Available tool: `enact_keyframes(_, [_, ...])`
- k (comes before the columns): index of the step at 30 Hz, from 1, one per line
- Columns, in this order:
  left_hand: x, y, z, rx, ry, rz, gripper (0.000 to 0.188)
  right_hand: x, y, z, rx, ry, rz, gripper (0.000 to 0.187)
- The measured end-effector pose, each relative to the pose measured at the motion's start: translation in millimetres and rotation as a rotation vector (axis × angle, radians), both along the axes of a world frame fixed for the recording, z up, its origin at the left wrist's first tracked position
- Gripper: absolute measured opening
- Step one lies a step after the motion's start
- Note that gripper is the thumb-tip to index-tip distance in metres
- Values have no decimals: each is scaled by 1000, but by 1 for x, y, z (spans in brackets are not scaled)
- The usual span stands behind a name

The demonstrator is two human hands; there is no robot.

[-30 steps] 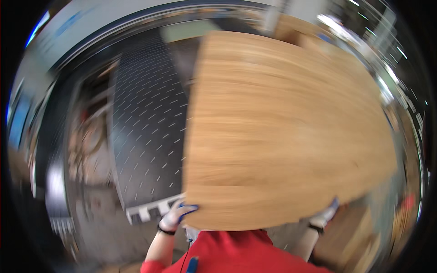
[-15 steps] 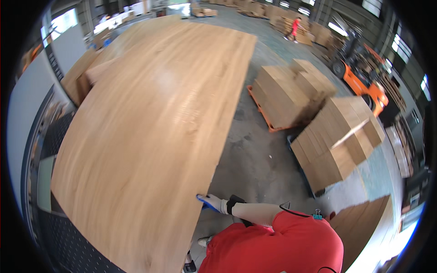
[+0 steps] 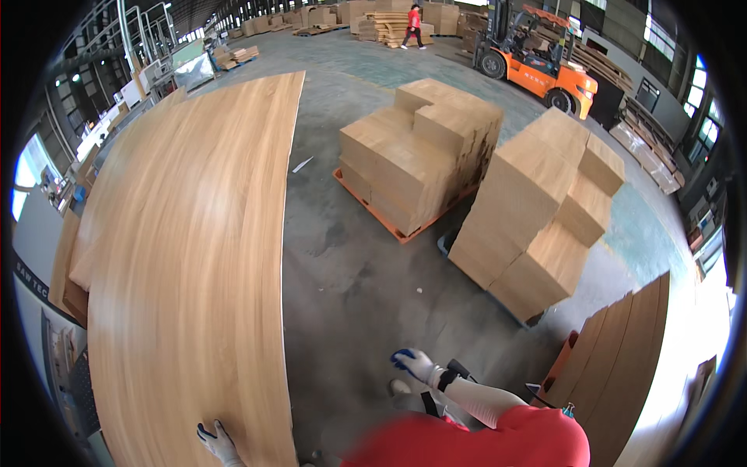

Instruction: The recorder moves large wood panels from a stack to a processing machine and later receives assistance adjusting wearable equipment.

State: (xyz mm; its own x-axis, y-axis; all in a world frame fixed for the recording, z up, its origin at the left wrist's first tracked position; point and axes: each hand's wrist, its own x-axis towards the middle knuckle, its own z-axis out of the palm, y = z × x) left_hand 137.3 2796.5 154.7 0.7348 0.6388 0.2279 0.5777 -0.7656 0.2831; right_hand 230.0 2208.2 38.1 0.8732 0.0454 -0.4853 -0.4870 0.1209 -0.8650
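Note:
A large wood-grain panel [image 3: 187, 257] takes up the left side, its long straight edge running away from me. On its near part rests my left hand [image 3: 219, 445], in a white and blue glove, fingers spread and holding nothing. My right hand [image 3: 415, 365], gloved the same way, hangs over the grey floor to the right of the panel, apart from its edge. Its fingers are loosely curved and slightly apart, with nothing visible in them. A black band circles the right wrist.
Stacked wood-grain boards [image 3: 420, 148] stand on an orange pallet [image 3: 373, 214]; another stack [image 3: 537, 202] is beside them. Tall boards [image 3: 615, 350] stand close at my right. An orange forklift [image 3: 537, 70] and a person in red [image 3: 413, 27] are farther back.
My view has swung right. My right hand has left the panel's edge and is now over the floor. My left hand has come into view on the panel.

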Motion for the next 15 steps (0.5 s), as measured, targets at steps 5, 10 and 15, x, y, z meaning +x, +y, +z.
enact_keyframes(5, [97, -36, -9, 324, 96, 373, 78, 127, -92, 21, 1, -75, -203, 26])
enact_keyframes(10, [146, -14, -44, 332, 54, 446, 74, 289, -83, 52, 67, -229, -263, 24])
enact_keyframes(15, [181, -18, 1, 724, 4, 515, 47, 467, -22, 72, 73, -399, -106, 20])
